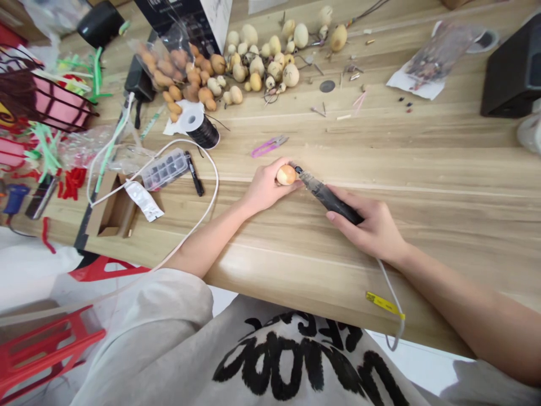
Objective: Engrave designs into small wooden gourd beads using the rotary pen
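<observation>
Gourd partly hidden by left hand, rotary tool bit too small to tell.

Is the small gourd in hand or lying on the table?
In hand: the left hand grips the gourd in its fingers, and it is not lying on the tabletop.

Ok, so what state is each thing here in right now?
Left hand: gripping gourd.
Small gourd: held, tool tip at it.
Right hand: gripping tool.
Corded rotary engraving pen: held, tilted.
Pink-handled scissors: closed, lying on the table.
Plastic compartment box: shut.
</observation>
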`<move>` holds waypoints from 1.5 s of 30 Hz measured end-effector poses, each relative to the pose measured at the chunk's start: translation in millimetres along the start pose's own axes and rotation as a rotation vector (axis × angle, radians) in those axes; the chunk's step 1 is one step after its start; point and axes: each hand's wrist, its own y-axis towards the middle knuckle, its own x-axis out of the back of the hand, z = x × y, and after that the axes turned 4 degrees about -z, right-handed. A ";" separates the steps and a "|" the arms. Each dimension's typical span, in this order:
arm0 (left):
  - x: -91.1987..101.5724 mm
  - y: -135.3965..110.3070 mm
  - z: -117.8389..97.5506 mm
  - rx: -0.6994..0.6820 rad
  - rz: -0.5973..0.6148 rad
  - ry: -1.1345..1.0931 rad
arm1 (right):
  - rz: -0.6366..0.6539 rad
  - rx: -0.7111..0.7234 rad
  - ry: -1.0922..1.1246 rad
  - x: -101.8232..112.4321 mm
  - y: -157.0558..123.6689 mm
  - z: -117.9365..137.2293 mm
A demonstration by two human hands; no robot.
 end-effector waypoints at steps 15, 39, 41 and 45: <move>-1.0 0.8 1.9 0.158 0.009 -0.264 | 0.019 -0.002 -0.017 0.3 -0.3 -0.1; -1.7 0.7 -4.1 0.194 -0.089 -0.510 | 0.036 0.016 -0.014 1.1 0.3 2.7; -1.3 0.4 -5.4 0.209 -0.089 -0.479 | 0.045 0.023 -0.028 1.4 0.6 3.6; -0.5 -0.4 -5.4 0.157 -0.110 -0.392 | 0.072 0.042 -0.063 1.3 1.1 4.9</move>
